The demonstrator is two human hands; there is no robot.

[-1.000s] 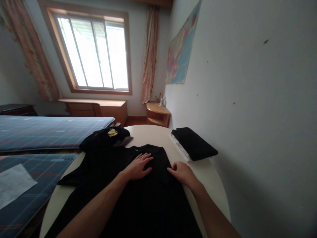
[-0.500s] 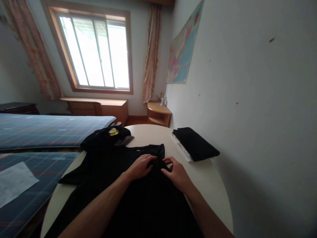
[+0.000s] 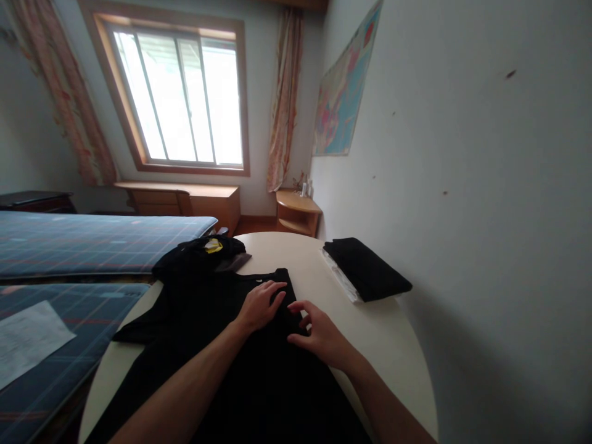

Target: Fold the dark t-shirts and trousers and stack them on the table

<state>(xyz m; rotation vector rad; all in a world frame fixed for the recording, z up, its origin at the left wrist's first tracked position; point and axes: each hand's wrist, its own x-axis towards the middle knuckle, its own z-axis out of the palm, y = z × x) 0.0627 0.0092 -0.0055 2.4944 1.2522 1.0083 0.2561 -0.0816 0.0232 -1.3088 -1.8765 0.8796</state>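
A: ok so what's the state of things on that round pale table (image 3: pixel 309 256)?

B: biggest thing on it is a black shirt (image 3: pixel 259 376), laid out on the near part with the collar end pointing away from the person. I'd call it partway. The right edge runs pretty straight and no sleeve sticks out there, so that side looks turned in. Black on black though, can't make out the fold line.

A: and the other stuff?

B: a neat folded black pile (image 3: pixel 370 271) over on the right, apart from the shirt. Far left there's a loose dark bundle (image 3: pixel 194 259), all rumpled.

A: so what's left?

B: left sleeve (image 3: pixel 141 324) for sure, it's spread out flat toward the table's edge. Body's full length too.

A: hands?

B: both open. Left hand (image 3: pixel 259 305) rests on the upper chest, fingers loosely stretched. Right hand (image 3: pixel 319 330) is at the right edge, fingers curled with a gap to the thumb, no cloth pinched that I can see. Tiny pale label (image 3: pixel 259 280) shows at the neck.
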